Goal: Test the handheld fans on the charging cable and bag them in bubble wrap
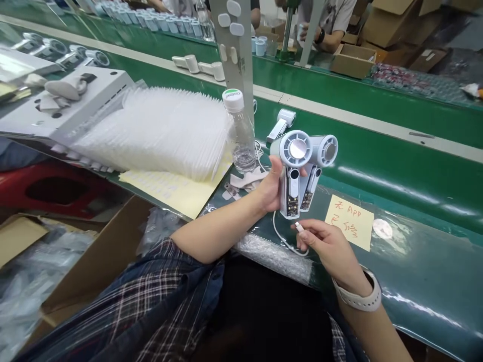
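In front of you, a green bench fills the lower right of the frame. Right of centre, a yellow note lies on it, with a pale round sticker just beside. Near the middle, your bottle stands upright by white scraps. Left of centre lies a yellow sheet, partly under a white stack

In the left grip are two pale-blue round-headed plastic fans, with a clear cylindrical plastic bottle beyond, leftward; in the right grip is a white plastic plug, a rectangular yellow paper note beyond, rightward.
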`<state>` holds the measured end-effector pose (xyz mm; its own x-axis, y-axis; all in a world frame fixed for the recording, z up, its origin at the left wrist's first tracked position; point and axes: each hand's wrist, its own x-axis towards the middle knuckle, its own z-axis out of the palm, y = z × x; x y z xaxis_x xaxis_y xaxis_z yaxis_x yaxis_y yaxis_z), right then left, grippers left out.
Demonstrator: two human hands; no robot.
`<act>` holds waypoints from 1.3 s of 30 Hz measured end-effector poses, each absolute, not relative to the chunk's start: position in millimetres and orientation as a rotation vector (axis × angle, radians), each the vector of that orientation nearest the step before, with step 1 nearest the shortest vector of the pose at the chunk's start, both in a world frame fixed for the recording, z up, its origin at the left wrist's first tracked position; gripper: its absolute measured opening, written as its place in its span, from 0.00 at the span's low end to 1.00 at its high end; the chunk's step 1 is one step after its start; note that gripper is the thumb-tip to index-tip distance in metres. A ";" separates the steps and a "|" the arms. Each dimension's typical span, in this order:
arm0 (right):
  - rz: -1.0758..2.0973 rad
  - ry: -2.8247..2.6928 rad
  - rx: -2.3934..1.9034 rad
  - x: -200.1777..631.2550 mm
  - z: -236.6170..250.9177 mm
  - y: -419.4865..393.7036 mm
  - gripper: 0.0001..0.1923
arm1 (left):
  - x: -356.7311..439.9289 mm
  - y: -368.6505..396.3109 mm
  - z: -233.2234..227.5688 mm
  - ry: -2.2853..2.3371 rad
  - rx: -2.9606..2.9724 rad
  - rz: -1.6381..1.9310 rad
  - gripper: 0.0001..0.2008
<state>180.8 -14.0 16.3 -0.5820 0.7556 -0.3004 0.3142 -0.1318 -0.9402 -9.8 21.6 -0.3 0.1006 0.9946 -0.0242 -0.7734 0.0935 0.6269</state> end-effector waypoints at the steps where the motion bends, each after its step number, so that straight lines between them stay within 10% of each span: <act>1: 1.723 -1.777 -1.191 177.3 16.2 -15.9 0.21 | -8.9 21.3 0.3 0.522 0.531 1.420 0.45; 39: 1.518 -1.246 -0.977 154.4 -16.1 -38.9 0.17 | 11.4 11.5 -3.8 0.520 0.702 1.632 0.47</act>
<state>154.4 -38.9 -16.1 -0.2694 0.9627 -0.0266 -0.1612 -0.0723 -0.9843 11.4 11.5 -3.8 -0.0933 0.9832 0.1570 -0.7112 -0.1762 0.6805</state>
